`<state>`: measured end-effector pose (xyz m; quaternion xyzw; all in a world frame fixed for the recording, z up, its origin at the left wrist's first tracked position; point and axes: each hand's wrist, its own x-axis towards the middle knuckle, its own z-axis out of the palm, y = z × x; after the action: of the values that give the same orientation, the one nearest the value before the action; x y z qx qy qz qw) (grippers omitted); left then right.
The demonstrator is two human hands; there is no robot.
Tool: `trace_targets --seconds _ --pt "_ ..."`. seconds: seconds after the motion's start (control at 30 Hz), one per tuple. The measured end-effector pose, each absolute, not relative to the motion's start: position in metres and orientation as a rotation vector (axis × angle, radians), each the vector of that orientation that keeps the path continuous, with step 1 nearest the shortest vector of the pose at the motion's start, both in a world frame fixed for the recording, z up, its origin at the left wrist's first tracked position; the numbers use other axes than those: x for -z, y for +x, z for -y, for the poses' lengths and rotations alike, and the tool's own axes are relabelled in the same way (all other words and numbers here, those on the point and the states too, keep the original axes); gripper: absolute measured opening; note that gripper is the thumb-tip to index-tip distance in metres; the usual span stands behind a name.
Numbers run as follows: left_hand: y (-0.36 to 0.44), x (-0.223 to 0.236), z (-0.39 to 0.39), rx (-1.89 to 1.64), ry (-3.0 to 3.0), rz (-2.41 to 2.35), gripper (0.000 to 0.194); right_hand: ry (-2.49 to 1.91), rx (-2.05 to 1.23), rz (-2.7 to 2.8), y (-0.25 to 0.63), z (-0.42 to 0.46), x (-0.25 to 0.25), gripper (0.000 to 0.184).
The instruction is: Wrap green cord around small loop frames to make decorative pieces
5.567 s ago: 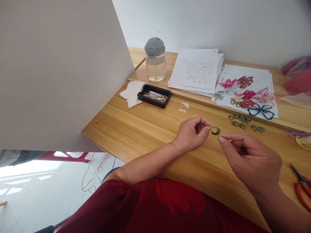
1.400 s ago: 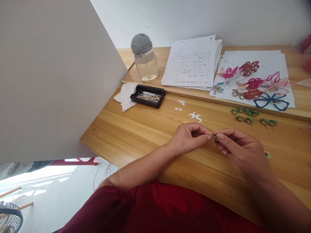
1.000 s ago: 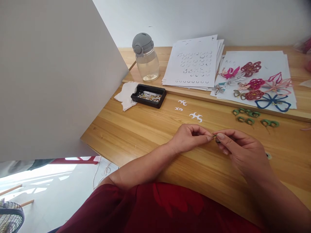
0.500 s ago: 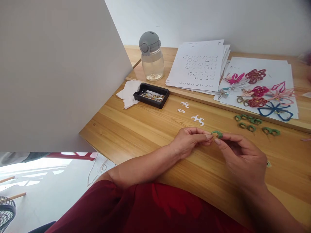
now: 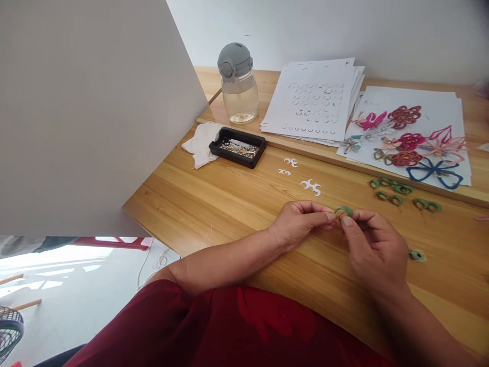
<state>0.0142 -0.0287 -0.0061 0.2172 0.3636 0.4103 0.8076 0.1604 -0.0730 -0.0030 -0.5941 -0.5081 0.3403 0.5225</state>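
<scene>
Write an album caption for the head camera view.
Two bare hands hold a small curved green piece over a brown wooden table, near white crescent cutouts.

The head camera looks forward and down from nearby, over left hand [image 5: 297, 225], right hand [image 5: 376, 250] and worktop [image 5: 217, 204].

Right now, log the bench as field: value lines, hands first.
left hand: pinched at one end of the green curved piece
right hand: pinched at its other end
green crescents: on the table, beyond the right hand
white cutouts: on the table, beyond the left hand
black tray: holds beads, white cloth beside it
bottle: upright, behind the tray
</scene>
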Motion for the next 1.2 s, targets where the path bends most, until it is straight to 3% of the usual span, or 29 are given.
trace_targets --seconds 0.2,0.53,0.77,1.07,1.2 --pt "0.014 0.008 0.027 -0.894 0.486 -0.775 0.046 -1.322 -1.057 1.111 0.164 0.071 0.006 0.019" --pt "0.014 0.005 0.028 -0.905 0.479 -0.807 0.052 -1.440 -0.920 1.115 0.158 0.070 0.003 0.015" --pt "0.014 0.011 0.026 -0.918 0.515 -0.811 0.045 -1.517 -0.973 1.154 0.163 0.072 0.004 0.020" --pt "0.013 0.007 0.028 -0.922 0.564 -0.816 0.048 -1.407 -1.402 0.631 0.159 0.067 -0.008 0.036" --pt "0.013 0.004 0.030 -0.922 0.634 -0.804 0.049 -1.405 -1.589 0.511 0.161 0.065 -0.018 0.032"
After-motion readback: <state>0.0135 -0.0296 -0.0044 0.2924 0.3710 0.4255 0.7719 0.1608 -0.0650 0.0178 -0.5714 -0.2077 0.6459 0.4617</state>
